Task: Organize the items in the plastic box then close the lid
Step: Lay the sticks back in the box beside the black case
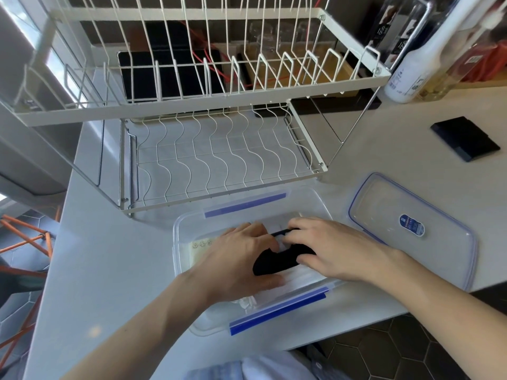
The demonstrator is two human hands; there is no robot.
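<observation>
Reaching into the clear plastic box [189, 226] with both hands, you are tidying the things inside it, low in the middle of the frame. Your left hand [241, 259] lies flat, fingers mostly straight, pressing on the black item [270, 263]. Your right hand [329, 250] rests over the other end of the same black item, fingers bent a little; whether they pinch it cannot be told, because the hand hides them.

To do this step well, lay the black item down flat and push it low, so nothing pokes above the rim. Keep your fingers clear of the blue clips [277, 311] on the near and far sides. Go slowly, because the flat things under it look light and could slide.

Inside the box, under the black item, lies a white flat pack [301, 275], maybe a stack of masks, though that is a guess. A pale yellow packet [199, 250] with small printed marks sits at the left end. Something clear and crinkly [247, 301] sits near the front wall.

The lid [411, 229] is off. It lies on the white counter [96, 256] just right of the box, and it goes on last. Behind the box stands a white wire dish rack [219, 160].
</observation>
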